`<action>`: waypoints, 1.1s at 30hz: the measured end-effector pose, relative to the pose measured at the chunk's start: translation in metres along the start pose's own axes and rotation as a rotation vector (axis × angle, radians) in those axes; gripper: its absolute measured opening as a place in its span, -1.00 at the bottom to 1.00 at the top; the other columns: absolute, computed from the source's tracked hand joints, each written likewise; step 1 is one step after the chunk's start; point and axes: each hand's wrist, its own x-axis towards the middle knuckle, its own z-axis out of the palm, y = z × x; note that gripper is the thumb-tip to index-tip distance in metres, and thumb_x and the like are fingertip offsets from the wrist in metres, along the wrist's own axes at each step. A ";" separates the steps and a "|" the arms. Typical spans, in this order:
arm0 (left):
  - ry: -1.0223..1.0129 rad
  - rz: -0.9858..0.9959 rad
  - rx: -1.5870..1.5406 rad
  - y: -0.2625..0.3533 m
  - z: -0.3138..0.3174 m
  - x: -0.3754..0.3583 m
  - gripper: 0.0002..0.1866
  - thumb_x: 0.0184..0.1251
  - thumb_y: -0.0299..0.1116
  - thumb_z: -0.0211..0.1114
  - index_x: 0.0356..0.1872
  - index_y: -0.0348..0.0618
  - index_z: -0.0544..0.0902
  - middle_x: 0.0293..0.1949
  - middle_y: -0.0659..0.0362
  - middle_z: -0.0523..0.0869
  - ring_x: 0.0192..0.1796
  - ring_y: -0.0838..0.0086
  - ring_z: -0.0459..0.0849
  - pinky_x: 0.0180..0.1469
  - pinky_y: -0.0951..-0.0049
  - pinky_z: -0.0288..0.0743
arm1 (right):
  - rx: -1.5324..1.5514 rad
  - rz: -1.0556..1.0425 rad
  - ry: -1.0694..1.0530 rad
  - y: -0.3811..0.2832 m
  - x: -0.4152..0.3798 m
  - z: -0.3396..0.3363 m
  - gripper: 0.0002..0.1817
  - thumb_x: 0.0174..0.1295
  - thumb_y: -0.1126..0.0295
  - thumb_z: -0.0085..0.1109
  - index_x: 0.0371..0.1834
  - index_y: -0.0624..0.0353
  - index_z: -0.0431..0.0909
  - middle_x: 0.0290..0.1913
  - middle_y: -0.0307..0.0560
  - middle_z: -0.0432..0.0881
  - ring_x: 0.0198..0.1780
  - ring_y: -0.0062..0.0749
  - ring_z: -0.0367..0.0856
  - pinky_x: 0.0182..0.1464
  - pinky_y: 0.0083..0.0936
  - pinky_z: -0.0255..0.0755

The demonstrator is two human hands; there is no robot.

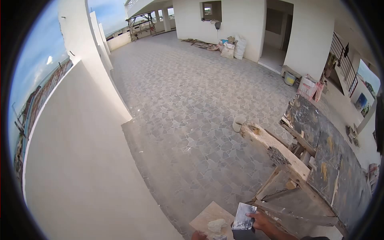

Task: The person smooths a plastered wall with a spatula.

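The right hand [262, 221] held a flat scraper [243, 217] between closed fingers. Just left of them, putty [217, 225] lay on a board [208, 216]. The left hand [199, 236] was barely visible; its grip I cannot tell. Probably loading putty came next, needing a steady scoop.

I'm on a building-site terrace: stone-paved floor [188, 104], cement sacks [234, 48], rough timber trestle [276, 154], bucket [239, 123], scaffold [140, 25].

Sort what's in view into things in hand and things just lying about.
In hand: right hand holding a flat trowel; left hand under a board carrying a lump of putty.

Lying about: bucket, wooden trestle, sacks, dark panel.
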 end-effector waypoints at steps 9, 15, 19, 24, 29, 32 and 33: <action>-0.300 0.212 -0.597 0.402 -0.290 0.115 -0.56 0.51 -0.17 0.16 0.17 -0.36 0.54 -0.11 0.05 0.74 -0.05 0.40 0.73 0.07 0.40 0.60 | -0.030 -0.288 0.110 -0.175 0.049 0.189 -0.58 0.24 0.44 0.28 0.16 0.30 0.50 -0.05 -0.02 0.70 -0.02 -0.26 0.70 0.08 -0.32 0.55; -0.139 0.158 -0.656 0.489 -0.400 0.230 -0.62 0.48 -0.24 0.23 0.09 -0.37 0.60 -0.09 0.08 0.71 -0.01 0.41 0.70 0.11 0.36 0.59 | -0.686 -0.406 0.024 -0.350 0.180 0.304 -0.57 0.20 0.30 0.37 0.08 0.29 0.54 -0.16 -0.01 0.74 -0.07 -0.26 0.72 0.02 -0.37 0.53; -0.018 0.174 -0.623 0.559 -0.475 0.266 -0.69 0.42 -0.34 0.31 0.05 -0.37 0.63 -0.14 0.12 0.75 -0.09 0.51 0.72 -0.01 0.49 0.61 | -0.746 -0.442 0.032 -0.444 0.233 0.352 -0.53 0.18 0.19 0.37 0.04 0.29 0.56 -0.18 0.08 0.74 -0.11 -0.16 0.73 0.01 -0.32 0.53; -0.063 0.173 -0.508 0.620 -0.555 0.326 -0.72 0.39 -0.32 0.35 -0.04 -0.34 0.69 -0.21 0.19 0.76 -0.15 0.60 0.69 -0.07 0.56 0.57 | -0.740 -0.437 -0.030 -0.531 0.285 0.394 -0.57 0.17 0.23 0.39 0.01 0.29 0.59 -0.22 -0.01 0.74 -0.18 -0.34 0.71 -0.05 -0.41 0.54; -0.151 0.278 -0.560 0.641 -0.609 0.429 -0.72 0.40 -0.26 0.35 -0.09 -0.29 0.73 -0.27 0.25 0.75 -0.21 0.66 0.66 -0.10 0.59 0.52 | -0.728 -0.483 0.002 -0.589 0.376 0.415 -0.57 0.19 0.17 0.36 -0.02 0.29 0.61 -0.24 0.07 0.74 -0.19 -0.21 0.74 -0.09 -0.34 0.53; -0.181 0.280 -0.564 0.671 -0.652 0.496 -0.72 0.39 -0.25 0.35 -0.10 -0.28 0.74 -0.29 0.28 0.74 -0.22 0.67 0.65 -0.12 0.59 0.50 | -0.708 -0.568 0.038 -0.634 0.432 0.442 -0.62 0.19 0.24 0.37 -0.05 0.30 0.63 -0.27 -0.07 0.75 -0.23 -0.43 0.69 -0.13 -0.43 0.53; -0.187 0.257 -0.547 0.679 -0.668 0.512 -0.72 0.38 -0.25 0.36 -0.10 -0.27 0.74 -0.30 0.28 0.74 -0.22 0.68 0.64 -0.12 0.60 0.50 | -0.636 -0.515 0.040 -0.645 0.445 0.456 -0.63 0.19 0.26 0.37 -0.05 0.29 0.63 -0.27 -0.10 0.74 -0.23 -0.47 0.68 -0.13 -0.46 0.53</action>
